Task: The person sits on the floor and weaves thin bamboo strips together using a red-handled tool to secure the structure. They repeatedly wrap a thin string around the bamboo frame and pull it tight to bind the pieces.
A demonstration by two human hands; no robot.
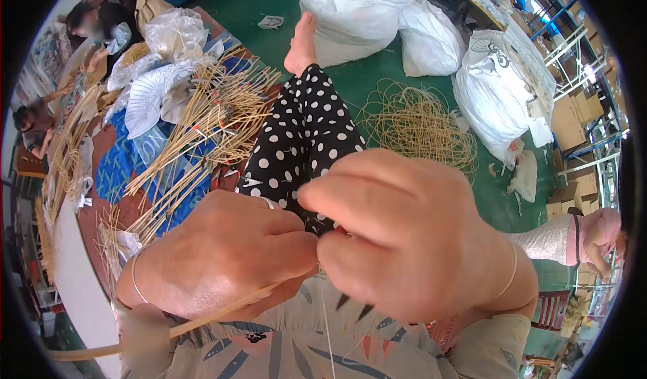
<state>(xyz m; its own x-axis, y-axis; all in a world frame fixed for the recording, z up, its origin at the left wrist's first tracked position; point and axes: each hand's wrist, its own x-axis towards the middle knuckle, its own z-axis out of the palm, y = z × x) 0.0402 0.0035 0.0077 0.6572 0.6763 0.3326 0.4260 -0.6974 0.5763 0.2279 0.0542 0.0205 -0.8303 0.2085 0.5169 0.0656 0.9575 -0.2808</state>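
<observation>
My left hand [222,254] is closed around a thin tan bamboo strip [202,323], which runs down to the lower left over my lap. My right hand [418,237] is pinched shut just beside the left one, its fingertips almost meeting the left fingers. A small reddish bit shows between the right fingers, but what they hold is mostly hidden. From between the hands a white thread [329,338] hangs down. Below the right hand two dark pointed tips [354,306] stick out; I cannot tell what they belong to.
At left, bundled bamboo sticks [202,130] lie on blue sheeting [121,160]. Coiled tan strips [421,126] rest on the green floor, near white sacks [357,22]. My legs in dotted trousers [306,119] stretch ahead. Other people work at far left; another person [596,241] is at right.
</observation>
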